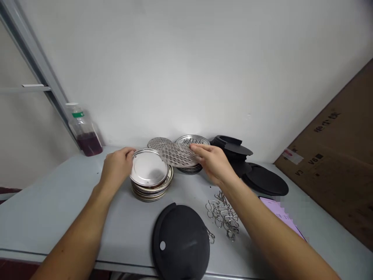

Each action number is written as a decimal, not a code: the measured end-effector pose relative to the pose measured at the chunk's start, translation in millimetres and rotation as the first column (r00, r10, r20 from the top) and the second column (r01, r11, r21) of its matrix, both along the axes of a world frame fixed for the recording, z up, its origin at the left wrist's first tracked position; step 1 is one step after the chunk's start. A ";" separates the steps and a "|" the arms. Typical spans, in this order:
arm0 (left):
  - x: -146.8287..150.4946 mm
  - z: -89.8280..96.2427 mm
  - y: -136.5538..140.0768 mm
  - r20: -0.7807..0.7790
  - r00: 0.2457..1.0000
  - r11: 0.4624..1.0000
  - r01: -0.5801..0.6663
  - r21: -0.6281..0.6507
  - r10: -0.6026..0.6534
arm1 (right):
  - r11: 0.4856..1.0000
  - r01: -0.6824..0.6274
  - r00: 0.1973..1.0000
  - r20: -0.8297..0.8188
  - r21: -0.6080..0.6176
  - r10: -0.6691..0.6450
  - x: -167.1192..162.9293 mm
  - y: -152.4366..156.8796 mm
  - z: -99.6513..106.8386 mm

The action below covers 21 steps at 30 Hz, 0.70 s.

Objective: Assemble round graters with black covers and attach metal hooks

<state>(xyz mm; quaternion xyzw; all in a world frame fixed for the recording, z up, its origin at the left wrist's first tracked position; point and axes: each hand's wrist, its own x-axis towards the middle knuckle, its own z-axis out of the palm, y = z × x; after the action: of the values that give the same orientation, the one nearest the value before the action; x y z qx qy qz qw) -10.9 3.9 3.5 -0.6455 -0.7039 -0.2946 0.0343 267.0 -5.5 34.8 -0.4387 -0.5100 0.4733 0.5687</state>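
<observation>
My left hand [118, 165] pinches the left rim of a round shallow metal tray [148, 168], tilted over a stack of similar metal trays [150, 194]. In my right hand [211, 161] is a round perforated metal plate [178, 155], held by its right edge between thumb and fingers. Its left edge overlaps the tray's upper right rim in view; whether they touch I cannot tell. Behind it lie another perforated disc [159, 143] and a stack of metal trays topped by a perforated plate [192, 140].
Nearest me lies a black round cover [183, 243]. Bent wire clips [223, 214] are heaped right of it. Black plastic parts [233, 149] and a flat black disc [265, 179] sit back right, near a phone [281, 214] and cardboard box [329, 155]. A bottle of dark liquid [87, 134] stands left.
</observation>
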 end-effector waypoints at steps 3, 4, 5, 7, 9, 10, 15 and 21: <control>2.9 -6.9 1.8 0.013 0.999 0.996 0.037 -0.076 -0.037 | 0.997 -0.028 0.957 0.291 0.069 0.007 -35.8 43.7 14.4; 3.9 -8.5 1.7 0.033 0.997 0.993 0.072 -0.095 -0.069 | 0.997 -0.033 0.945 0.327 0.069 0.009 -47.4 58.6 16.3; 4.6 -9.5 1.5 0.051 0.994 0.989 0.104 -0.108 -0.099 | 0.997 -0.036 0.930 0.367 0.068 0.009 -58.0 72.5 16.9; 5.3 -9.9 0.6 0.063 0.990 0.985 0.129 -0.113 -0.123 | 0.997 -0.030 0.890 0.457 0.065 -0.003 -74.7 95.3 15.4; 5.8 -8.5 -0.5 0.072 0.991 0.987 0.123 -0.108 -0.116 | 0.996 -0.022 0.837 0.546 0.085 -0.028 -85.3 108.3 13.1; 6.3 -7.7 -1.0 0.084 0.989 0.986 0.129 -0.108 -0.120 | 0.993 -0.023 0.810 0.585 0.112 -0.048 -88.7 110.7 12.7; 10.5 -6.5 -3.2 0.098 0.974 0.967 0.218 -0.130 -0.206 | 0.955 -0.070 0.692 0.704 0.288 -0.162 -90.5 84.2 19.9; 5.0 -11.2 -0.3 0.108 0.980 0.977 0.181 -0.108 -0.170 | 0.859 -0.325 0.512 0.838 0.395 -0.191 -36.2 -16.7 6.4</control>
<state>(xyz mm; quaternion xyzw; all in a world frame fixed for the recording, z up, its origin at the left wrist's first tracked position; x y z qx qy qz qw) -5.8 3.6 -7.7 -0.6909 -0.6609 -0.2858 -0.0644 230.8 -22.2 41.2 -0.4270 -0.8446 0.0657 0.3163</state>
